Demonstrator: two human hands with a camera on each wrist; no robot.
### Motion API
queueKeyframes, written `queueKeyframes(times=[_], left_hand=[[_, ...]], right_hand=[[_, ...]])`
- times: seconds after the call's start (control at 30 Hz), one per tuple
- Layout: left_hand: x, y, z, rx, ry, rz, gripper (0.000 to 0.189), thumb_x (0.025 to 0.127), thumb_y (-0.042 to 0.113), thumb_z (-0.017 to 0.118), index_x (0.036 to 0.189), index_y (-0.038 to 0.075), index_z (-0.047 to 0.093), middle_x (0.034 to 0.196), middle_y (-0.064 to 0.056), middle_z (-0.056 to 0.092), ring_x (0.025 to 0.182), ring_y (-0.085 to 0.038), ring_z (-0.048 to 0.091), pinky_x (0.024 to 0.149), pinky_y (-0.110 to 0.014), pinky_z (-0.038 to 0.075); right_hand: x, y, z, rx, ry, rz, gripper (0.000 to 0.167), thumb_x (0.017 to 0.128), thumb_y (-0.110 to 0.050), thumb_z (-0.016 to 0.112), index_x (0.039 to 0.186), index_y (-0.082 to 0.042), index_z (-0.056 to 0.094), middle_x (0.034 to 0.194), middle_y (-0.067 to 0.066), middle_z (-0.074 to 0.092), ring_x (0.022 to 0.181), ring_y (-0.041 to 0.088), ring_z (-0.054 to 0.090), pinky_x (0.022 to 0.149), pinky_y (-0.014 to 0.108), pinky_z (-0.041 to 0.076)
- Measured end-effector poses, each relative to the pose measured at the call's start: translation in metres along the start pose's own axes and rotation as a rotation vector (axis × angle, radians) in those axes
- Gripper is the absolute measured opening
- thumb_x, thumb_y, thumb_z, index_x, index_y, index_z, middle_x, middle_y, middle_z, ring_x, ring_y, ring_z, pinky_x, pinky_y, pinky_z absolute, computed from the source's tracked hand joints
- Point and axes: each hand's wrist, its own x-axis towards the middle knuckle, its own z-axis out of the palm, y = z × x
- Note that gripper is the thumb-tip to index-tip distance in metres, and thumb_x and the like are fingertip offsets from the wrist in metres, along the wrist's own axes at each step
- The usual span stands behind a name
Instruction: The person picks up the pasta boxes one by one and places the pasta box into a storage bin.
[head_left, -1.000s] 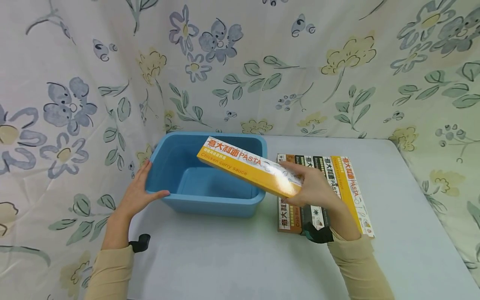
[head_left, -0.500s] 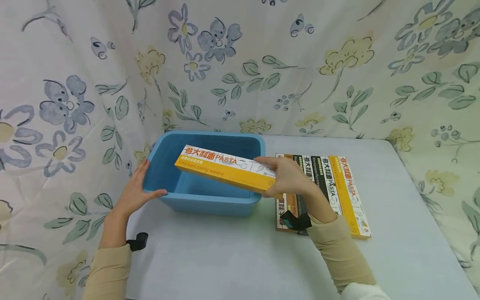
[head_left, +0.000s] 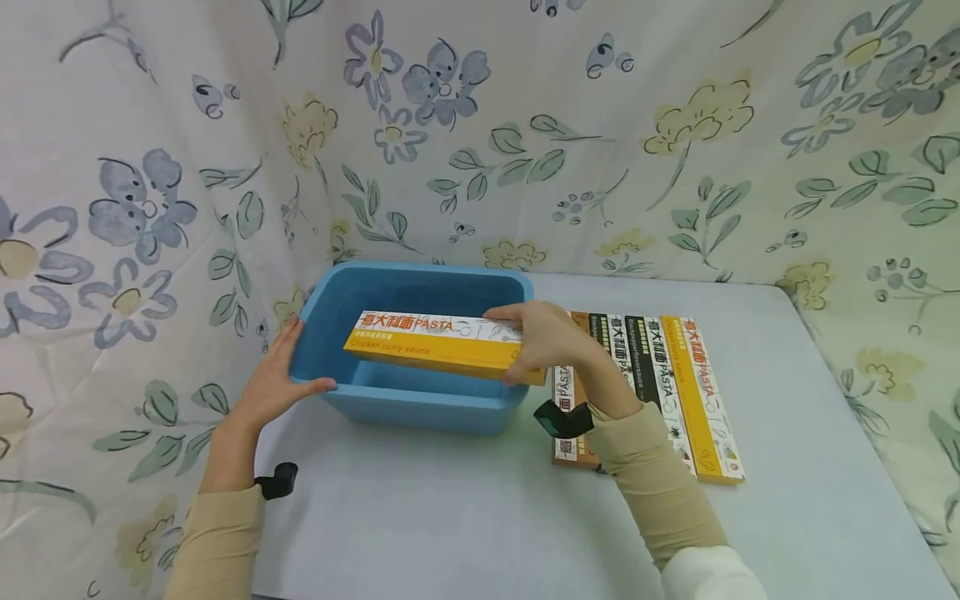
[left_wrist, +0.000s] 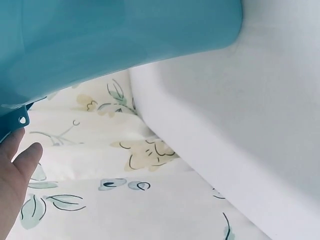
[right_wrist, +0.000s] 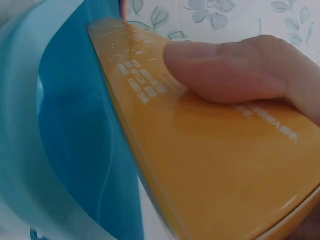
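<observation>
My right hand grips one end of a long yellow-and-white pasta box, printed "Chicken curry sauce". The box tilts over the opening of a blue plastic bin, its far end inside the rim. In the right wrist view, the thumb presses on the box's yellow face. My left hand rests against the bin's left front corner, thumb along the front rim and fingers spread straight along the left side. Fingertips show by the bin's rim tab in the left wrist view.
Several pasta boxes lie side by side on the white table right of the bin: a brown one, black ones and a yellow one. My right forearm partly covers them. A floral curtain hangs behind and to the left.
My right hand has carried the pasta box left and over the bin, and the box has turned closer to level. The left hand stays at the bin's corner.
</observation>
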Motion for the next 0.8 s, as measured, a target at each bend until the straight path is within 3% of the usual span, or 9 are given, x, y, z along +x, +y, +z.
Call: queueKeyframes(times=[0.23,0.47,0.8], left_hand=[[-0.001,0.000,0.000,0.002,0.000,0.006,0.114,0.080,0.048,0.075,0.157,0.009,0.000,0.162,-0.017,-0.003,0.143,-0.049,0.006,0.100,-0.077,0.017],[-0.002,0.001,-0.001,-0.005,-0.005,0.002,0.112,0.081,0.044,0.075,0.157,0.009,-0.001,0.162,-0.017,-0.003,0.143,-0.049,0.005,0.100,-0.078,0.017],[-0.003,0.001,-0.002,-0.007,-0.004,0.007,0.113,0.081,0.049,0.074,0.157,0.010,-0.001,0.162,-0.017,-0.003,0.144,-0.049,0.006,0.100,-0.077,0.017]], right_hand=[[0.023,-0.007,0.006,-0.075,-0.083,0.035,0.084,0.057,-0.015,0.084,0.136,-0.007,0.058,0.117,0.007,0.066,0.090,0.022,0.056,0.069,0.028,0.049],[0.044,-0.015,0.013,-0.200,-0.142,0.016,0.083,0.058,-0.021,0.087,0.135,-0.007,0.059,0.120,0.006,0.066,0.088,0.020,0.056,0.068,0.026,0.047],[0.067,-0.026,0.025,-0.235,-0.205,0.064,0.083,0.060,-0.023,0.090,0.136,-0.009,0.058,0.126,0.003,0.063,0.094,0.020,0.054,0.075,0.026,0.047]])
